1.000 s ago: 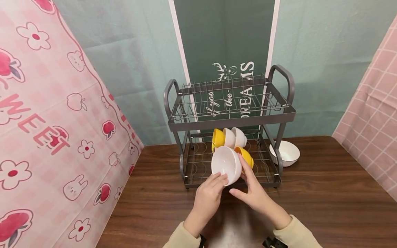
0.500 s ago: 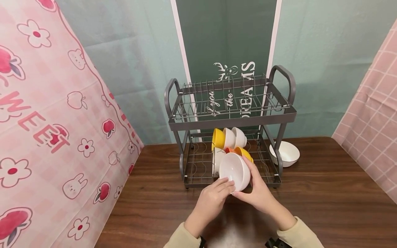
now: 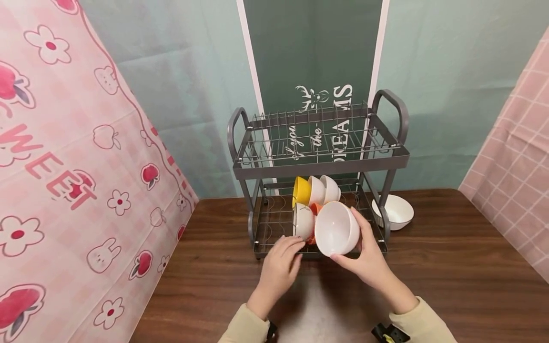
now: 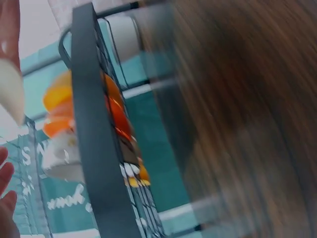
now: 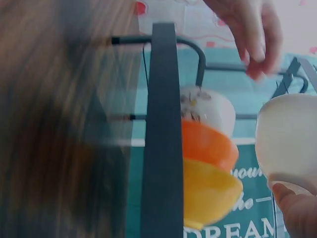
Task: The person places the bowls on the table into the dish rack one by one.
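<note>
My right hand (image 3: 372, 262) pinches a white bowl (image 3: 336, 228) at its side, thumb at the lower rim, with the bowl's inside facing me. It is held before the lower tier of the dark grey dish rack (image 3: 321, 167). Left of it, my left hand (image 3: 279, 267) has its fingers loosely bent and holds nothing, fingertips close to a patterned white bowl (image 3: 303, 221) in the front row. Beside that one stand an orange bowl (image 5: 210, 144) and a yellow bowl (image 5: 210, 191), mostly hidden behind the held bowl in the head view.
In the back row of the lower tier stand a yellow bowl (image 3: 302, 191) and two white bowls (image 3: 316, 190). A larger white bowl (image 3: 396, 212) sits on the wooden table (image 3: 463, 267) right of the rack. A pink patterned cloth (image 3: 86, 190) hangs on the left.
My left hand has let go of the white bowl and drawn away to the left. The right hand has carried the bowl to the right, uncovering the patterned bowl.
</note>
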Demonstrator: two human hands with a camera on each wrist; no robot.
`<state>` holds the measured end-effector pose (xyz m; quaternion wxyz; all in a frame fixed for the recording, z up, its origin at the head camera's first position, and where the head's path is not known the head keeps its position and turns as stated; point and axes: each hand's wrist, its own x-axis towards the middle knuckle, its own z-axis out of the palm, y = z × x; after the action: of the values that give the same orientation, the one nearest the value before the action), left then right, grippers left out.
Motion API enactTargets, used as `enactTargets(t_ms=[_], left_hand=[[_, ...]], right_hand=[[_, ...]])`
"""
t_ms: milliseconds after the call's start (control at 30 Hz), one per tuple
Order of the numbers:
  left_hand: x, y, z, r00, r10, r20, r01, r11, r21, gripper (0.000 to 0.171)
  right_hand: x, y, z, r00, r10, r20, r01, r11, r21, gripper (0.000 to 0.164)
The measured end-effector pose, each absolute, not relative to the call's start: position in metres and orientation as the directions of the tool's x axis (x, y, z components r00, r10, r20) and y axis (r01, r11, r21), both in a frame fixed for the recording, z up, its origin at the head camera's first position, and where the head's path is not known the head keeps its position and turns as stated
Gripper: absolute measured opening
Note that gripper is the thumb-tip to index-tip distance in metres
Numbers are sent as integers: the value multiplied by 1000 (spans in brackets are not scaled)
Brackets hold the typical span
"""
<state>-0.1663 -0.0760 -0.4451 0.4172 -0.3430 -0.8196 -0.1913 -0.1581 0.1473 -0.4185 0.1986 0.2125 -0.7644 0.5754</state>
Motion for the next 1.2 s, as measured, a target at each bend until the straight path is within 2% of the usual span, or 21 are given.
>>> enactTargets(t_ms=[100,233,400,667,967,1200], left_hand=[[-171,-85,-451,-461,329,824,675,733,85,20],[-175,-93,-458,-571,288,769,585,800,135,16],[-177,-98,-468,-656,289,697,505,854,122,15],[-177,-99,-479,-687,309,658,468,880,76,16],[-179,-101,-485,-730,289,619,503,841,201,13],[-182,-102,-488,-729,268,629,522,813,259,12]], right_hand=[[-161,156,-414,-835,-67,546,-540,291,-790,110],[-166,167,-409,-813,-34,581,-544,398,-739,112],[-173,180,-411,-791,-16,612,-526,529,-666,114],[-183,190,-423,-786,-4,618,-492,610,-621,108],[-194,193,-441,-817,-63,573,-453,685,-571,108],[-201,190,-454,-864,-93,495,-408,705,-580,107]])
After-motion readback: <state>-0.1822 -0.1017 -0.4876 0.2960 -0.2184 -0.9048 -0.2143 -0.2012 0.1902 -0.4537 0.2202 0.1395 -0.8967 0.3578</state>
